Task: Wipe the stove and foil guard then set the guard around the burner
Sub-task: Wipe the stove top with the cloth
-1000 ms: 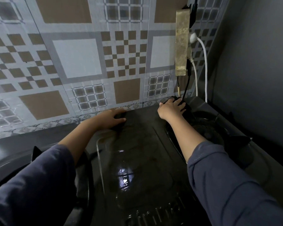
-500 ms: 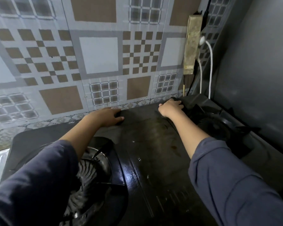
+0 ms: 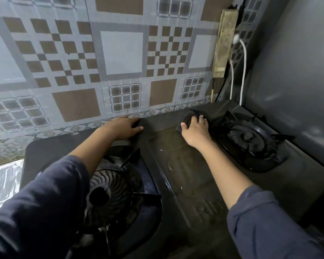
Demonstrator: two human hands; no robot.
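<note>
- Over the last second my right hand (image 3: 195, 130) has stayed near the stove's (image 3: 176, 165) back edge, shifting only slightly towards the middle strip from beside the right burner (image 3: 248, 136). Its fingers are curled narrowly over a dark cloth (image 3: 190, 117), pressed flat on the top.
- My left hand (image 3: 124, 127) has barely moved: it rests palm down at the back edge, beside the tiled wall (image 3: 120, 53), fingers loosely spread and bracing. Whether anything is under its fingertips I cannot tell.
- My view has swung left, so the left burner (image 3: 108, 186) now shows fully.
- I judge the wiping is under way along the back of the stove; droplets gleam on the middle strip.
- The foil guard (image 3: 4, 174) seems to be the crinkled silver sheet off the stove's left edge, not yet set around a burner.
- Embossed lettering sits near the stove's front edge, perhaps starting "Rin"; I cannot read it fully.
</note>
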